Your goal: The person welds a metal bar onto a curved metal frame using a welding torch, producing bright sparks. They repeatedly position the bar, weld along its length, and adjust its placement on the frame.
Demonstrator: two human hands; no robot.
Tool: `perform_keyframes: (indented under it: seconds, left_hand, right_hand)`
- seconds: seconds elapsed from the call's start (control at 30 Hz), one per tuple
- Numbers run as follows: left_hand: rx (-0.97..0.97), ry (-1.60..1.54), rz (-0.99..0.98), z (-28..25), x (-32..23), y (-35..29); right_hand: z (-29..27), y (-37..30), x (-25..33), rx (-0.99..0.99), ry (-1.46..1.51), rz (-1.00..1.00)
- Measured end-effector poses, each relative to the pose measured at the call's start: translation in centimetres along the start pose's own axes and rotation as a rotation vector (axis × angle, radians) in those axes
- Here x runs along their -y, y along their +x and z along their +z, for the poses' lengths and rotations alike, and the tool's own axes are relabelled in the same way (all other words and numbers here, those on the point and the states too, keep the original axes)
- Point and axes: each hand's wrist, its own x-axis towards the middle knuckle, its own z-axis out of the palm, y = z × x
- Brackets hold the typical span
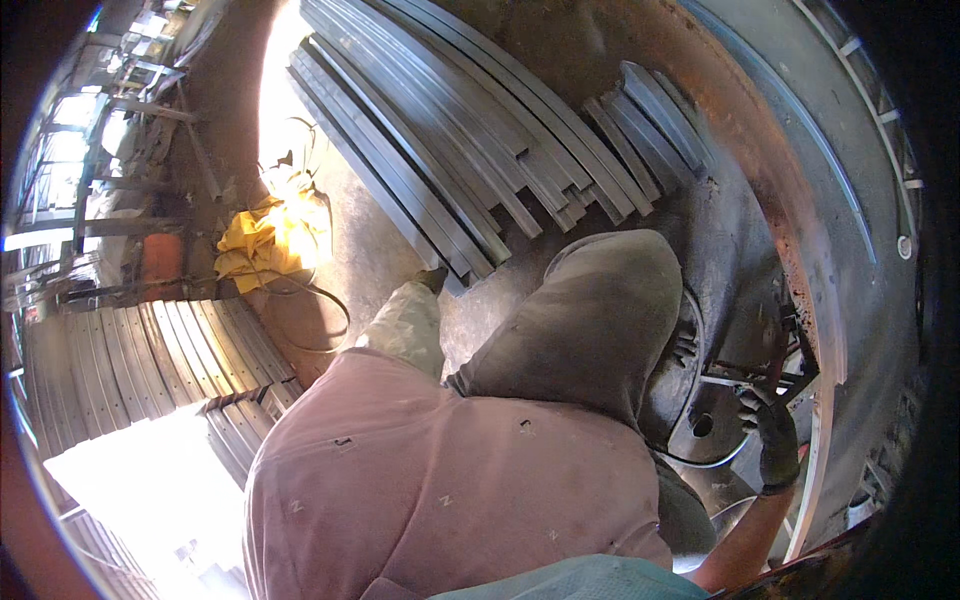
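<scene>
My right hand [772, 440], in a dark work glove, is low on the right with its forearm bare. Its fingers are curled and separately visible beside a dark angled metal frame [790, 382]; what lies in the palm is hidden. A few dark gloved fingertips [685, 347] show past my bent right knee [610, 300]. Whether they belong to my left hand I cannot tell, since no left forearm shows. A pale sunlit limb, probably my left leg [400, 328], ends in a dark tip close to the ends of long grey steel channels [450, 120].
Shorter steel pieces [650, 115] lie beside the long channels. Yellow cloth [275, 235] and a looping cable [345, 310] are on the floor at left. Ribbed metal sections [150, 350] are stacked nearer me. A rusty beam [790, 230] curves along the right.
</scene>
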Motion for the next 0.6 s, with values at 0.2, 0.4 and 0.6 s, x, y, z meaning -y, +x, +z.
perform_keyframes:
  seconds: [0.2, 0.4, 0.6]
  left_hand:
    - [0.093, -0.119, 0.037, 1.9, -1.3, 1.4]
    - [0.144, -0.239, 0.057, 0.9, -0.2, 2.2]
    - [0.212, -0.426, 0.082, 1.0, 0.7, 2.7]
  right_hand:
    - [2.2, -2.7, -1.3, -0.065, 0.027, 0.07]
    - [3.3, -3.4, -2.3, -0.155, 0.101, 0.116]
    - [3.4, -2.9, -2.3, -0.128, 0.093, 0.069]
